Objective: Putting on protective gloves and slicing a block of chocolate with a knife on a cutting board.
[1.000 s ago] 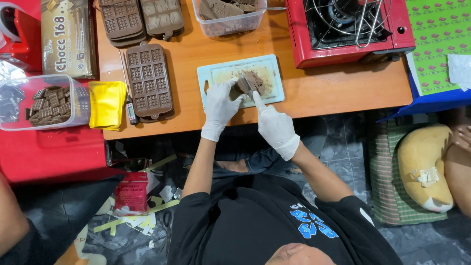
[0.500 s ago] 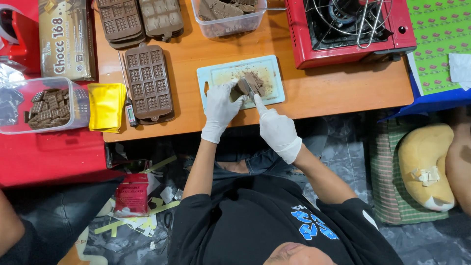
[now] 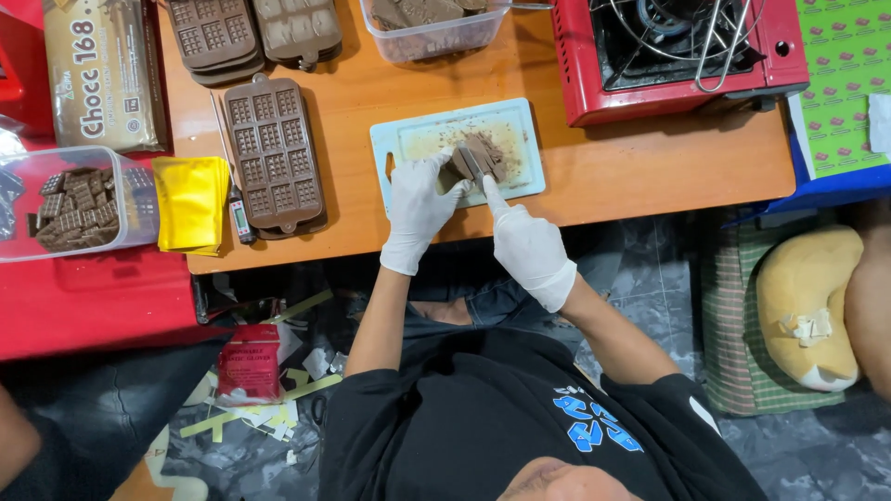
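My left hand, in a white glove, presses down on a brown chocolate block that lies on a pale blue-green cutting board. My right hand, also gloved, grips a knife, with the index finger stretched along the blade. The blade rests on the chocolate between the two hands. Crumbs and smears of chocolate cover the board. The board sits near the front edge of an orange-brown table.
A brown chocolate mould lies left of the board, with more moulds behind it. Yellow pouches, a thermometer and a clear box of chocolate pieces are further left. A red gas stove stands at the back right.
Both hands stay on the cutting board. The knife hand has shifted only slightly against the chocolate block.
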